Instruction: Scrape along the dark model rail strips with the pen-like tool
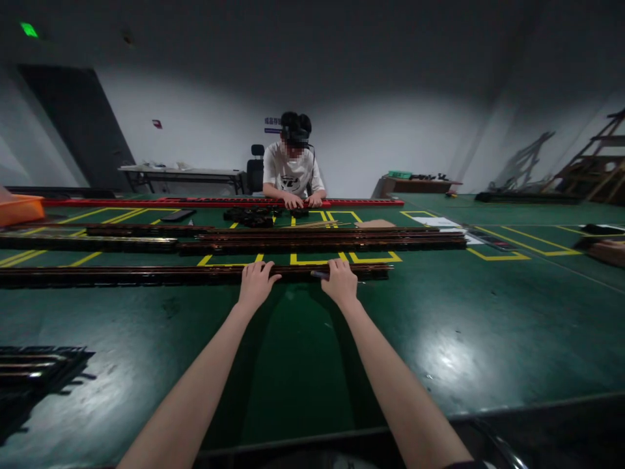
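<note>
A long dark strip [146, 276] with coppery lines along its top lies across the green table in front of me. My left hand [256, 283] grips this strip near its right part, fingers over the top and thumb on the near side. Further right, my right hand [340, 281] is closed around a slim grey-blue tool [319, 275]. The tool's tip points left and lies over the strip; its exact kind is too small to tell. The strip's right end [383, 271] sticks out past my right hand.
Beyond lies a bundle of similar strips [322, 240]. A co-worker [293, 166] in a white shirt leans over a red rail [361, 202] opposite. More dark strips [39, 371] are at the near left, an orange bin [22, 210] at the far left, and white papers [442, 223] right.
</note>
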A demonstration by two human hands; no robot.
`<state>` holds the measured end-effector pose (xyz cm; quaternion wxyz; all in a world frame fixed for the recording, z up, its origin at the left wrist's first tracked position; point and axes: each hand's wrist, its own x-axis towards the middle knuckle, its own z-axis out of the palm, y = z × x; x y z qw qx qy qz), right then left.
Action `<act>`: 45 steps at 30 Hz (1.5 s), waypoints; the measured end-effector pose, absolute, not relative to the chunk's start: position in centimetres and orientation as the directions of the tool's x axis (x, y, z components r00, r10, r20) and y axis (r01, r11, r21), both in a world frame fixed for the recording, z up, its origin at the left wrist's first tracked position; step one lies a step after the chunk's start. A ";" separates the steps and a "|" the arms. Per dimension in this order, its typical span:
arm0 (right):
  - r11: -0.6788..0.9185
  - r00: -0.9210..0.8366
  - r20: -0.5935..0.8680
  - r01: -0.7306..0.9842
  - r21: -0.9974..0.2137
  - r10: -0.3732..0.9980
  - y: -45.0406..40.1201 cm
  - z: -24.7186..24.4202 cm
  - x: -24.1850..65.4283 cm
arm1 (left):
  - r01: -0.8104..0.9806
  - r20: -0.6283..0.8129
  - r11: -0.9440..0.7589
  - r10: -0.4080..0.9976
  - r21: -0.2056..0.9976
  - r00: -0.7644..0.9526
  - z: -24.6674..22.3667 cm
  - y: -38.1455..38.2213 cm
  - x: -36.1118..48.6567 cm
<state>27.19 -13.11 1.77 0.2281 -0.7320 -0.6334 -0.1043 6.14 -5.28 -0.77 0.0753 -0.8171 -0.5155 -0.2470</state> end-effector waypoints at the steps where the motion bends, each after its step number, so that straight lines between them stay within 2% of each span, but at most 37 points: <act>1: -0.100 0.179 0.439 0.975 -0.197 0.881 -13.1 1.8 27.2 | 0.878 0.481 -0.460 0.804 0.130 0.350 -0.8 -5.2 6.1; 7: -0.111 0.179 0.409 0.977 -0.183 0.895 -12.7 1.7 27.1 | 0.874 0.472 -0.466 0.807 0.139 0.356 -0.9 -4.8 5.9; 23: -0.302 0.364 0.462 0.931 -0.204 0.809 -12.3 1.4 26.9 | 0.918 0.491 -0.392 0.813 0.066 0.312 -0.8 -5.3 6.1; 31: -0.107 0.173 0.440 0.980 -0.170 0.881 -12.5 1.7 26.9 | 0.922 0.441 -0.379 0.842 0.075 0.310 -0.6 -5.3 6.0; 41: -0.208 0.259 0.458 0.965 -0.159 0.851 -12.3 1.5 26.4 | 0.924 0.470 -0.376 0.829 0.067 0.303 -0.8 -5.3 6.1; 45: -0.334 0.366 0.473 0.930 -0.153 0.801 -12.4 1.4 26.5 | 0.935 0.490 -0.348 0.828 0.066 0.273 -0.9 -5.4 6.2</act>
